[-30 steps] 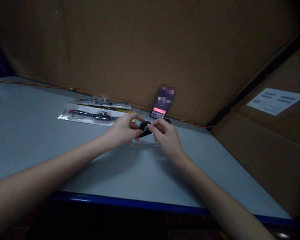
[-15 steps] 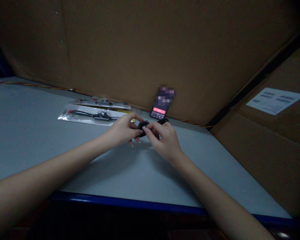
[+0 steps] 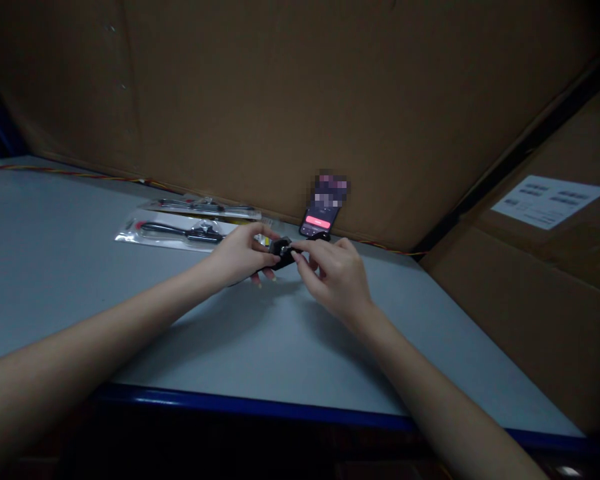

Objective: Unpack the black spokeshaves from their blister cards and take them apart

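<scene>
My left hand is closed round the left side of a small black object that looks like a wristwatch, raised over the grey tabletop. Its upper face has a shiny bit near the middle, and a dark strap-like end sticks out behind my right fingers. The thumb and index finger of my right hand are pinched together at the object's right side. Whatever lies between those fingertips is too small and dim to make out. Behind my left hand are clear-and-white blister packs holding black-handled tools.
A phone with a lit screen leans against the cardboard wall at the back. Twisted red and yellow wires run along the table's rear edge. On the right stands a cardboard panel with a white label. Blue trim borders the table's front.
The watch-like object has tilted and shifted slightly left in my left hand, showing the shiny bit on its face. My right fingertips have moved a little to the right on it.
</scene>
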A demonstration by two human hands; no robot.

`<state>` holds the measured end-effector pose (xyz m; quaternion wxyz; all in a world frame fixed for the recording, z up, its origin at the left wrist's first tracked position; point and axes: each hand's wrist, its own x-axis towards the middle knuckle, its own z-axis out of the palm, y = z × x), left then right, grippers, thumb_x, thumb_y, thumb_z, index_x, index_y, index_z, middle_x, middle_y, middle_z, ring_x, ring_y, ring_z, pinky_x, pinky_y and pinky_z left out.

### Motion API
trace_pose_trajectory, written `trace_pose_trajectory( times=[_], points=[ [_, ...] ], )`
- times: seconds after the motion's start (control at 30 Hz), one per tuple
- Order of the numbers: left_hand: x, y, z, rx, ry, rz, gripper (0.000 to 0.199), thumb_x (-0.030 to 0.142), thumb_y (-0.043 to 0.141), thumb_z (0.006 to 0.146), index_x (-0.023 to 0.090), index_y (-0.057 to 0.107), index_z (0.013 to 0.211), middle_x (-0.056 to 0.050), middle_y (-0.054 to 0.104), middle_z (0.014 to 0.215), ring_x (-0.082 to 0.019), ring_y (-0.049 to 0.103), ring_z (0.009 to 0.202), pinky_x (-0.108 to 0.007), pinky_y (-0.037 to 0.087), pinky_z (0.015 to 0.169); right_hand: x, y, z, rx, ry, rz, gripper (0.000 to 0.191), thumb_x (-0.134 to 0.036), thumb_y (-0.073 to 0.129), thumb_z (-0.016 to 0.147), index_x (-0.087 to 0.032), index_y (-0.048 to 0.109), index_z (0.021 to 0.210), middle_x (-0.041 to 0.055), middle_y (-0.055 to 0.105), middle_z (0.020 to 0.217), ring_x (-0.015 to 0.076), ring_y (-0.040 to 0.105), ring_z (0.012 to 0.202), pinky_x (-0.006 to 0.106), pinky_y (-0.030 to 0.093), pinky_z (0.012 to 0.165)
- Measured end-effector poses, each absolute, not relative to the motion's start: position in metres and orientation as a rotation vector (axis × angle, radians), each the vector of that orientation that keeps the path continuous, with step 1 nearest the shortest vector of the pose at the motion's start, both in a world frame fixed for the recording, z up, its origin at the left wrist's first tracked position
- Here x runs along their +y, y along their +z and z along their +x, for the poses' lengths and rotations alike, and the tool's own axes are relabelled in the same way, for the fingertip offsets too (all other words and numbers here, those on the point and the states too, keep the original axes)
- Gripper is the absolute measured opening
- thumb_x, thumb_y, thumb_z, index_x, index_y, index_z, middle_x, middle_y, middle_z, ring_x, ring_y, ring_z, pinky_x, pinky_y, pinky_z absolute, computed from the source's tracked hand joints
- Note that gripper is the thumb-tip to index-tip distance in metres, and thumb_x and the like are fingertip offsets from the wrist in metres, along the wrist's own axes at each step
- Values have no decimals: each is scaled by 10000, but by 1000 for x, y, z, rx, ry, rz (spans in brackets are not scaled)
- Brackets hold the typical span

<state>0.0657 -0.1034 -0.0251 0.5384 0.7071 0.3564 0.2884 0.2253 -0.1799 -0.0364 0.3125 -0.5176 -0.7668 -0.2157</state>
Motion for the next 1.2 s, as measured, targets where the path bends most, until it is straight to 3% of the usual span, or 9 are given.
trace_pose_trajectory(
  times=[0.3, 0.47, 0.57, 0.7, 0.9, 1.03, 1.2],
  points=[
    [-104, -27, 65, 807, 701, 1712, 317, 24, 601, 732, 135, 490, 1008, 16, 602, 567, -139, 603, 473, -185, 441, 342, -177, -42, 218, -2001, -354, -1326, 138, -235, 526, 832, -188, 656, 835, -37, 599, 547, 111, 514, 505, 284, 311, 636],
    [-101, -29, 65, 801, 700, 1715, 304, 38, 596, 740, 136, 483, 1005, -11, 631, 611, -146, 614, 491, -187, 442, 341, -179, -42, 217, -1983, -257, -1258, 163, -226, 509, 852, -201, 668, 873, -22, 672, 664, 105, 544, 538, 285, 328, 648],
    [-102, -27, 66, 805, 704, 1713, 323, 20, 591, 738, 129, 484, 1024, -1, 621, 584, -148, 617, 486, -186, 442, 349, -179, -40, 221, -1996, -284, -1268, 206, -235, 492, 869, -212, 663, 982, -16, 690, 718, 108, 556, 561, 288, 322, 644],
    [-106, -24, 66, 820, 682, 1709, 319, 16, 595, 738, 121, 501, 1024, 24, 586, 519, -148, 608, 465, -188, 441, 353, -180, -38, 225, -2038, -409, -1306, 218, -227, 483, 871, -207, 661, 994, -8, 683, 711, 118, 569, 593, 294, 303, 646],
    [-108, -21, 66, 816, 678, 1695, 301, 11, 597, 728, 123, 506, 992, 13, 605, 555, -143, 611, 473, -179, 433, 345, -178, -37, 225, -2033, -592, -1370, 177, -290, 535, 839, -186, 636, 941, -5, 661, 668, 118, 540, 544, 294, 286, 648],
    [-108, -25, 66, 755, 670, 1701, 303, 29, 596, 737, 134, 495, 1002, 26, 591, 546, -139, 610, 480, -173, 439, 339, -175, -40, 221, -1994, -625, -1437, 186, -307, 499, 859, -182, 614, 783, -7, 609, 577, 122, 502, 515, 292, 286, 633],
    [-112, -28, 66, 698, 668, 1712, 323, 33, 593, 736, 150, 482, 1017, 46, 579, 536, -119, 590, 454, -170, 447, 339, -173, -45, 213, -1751, -128, -1496, 246, -322, 474, 851, -199, 563, 657, -28, 528, 498, 120, 465, 484, 263, 311, 542]
  ],
)
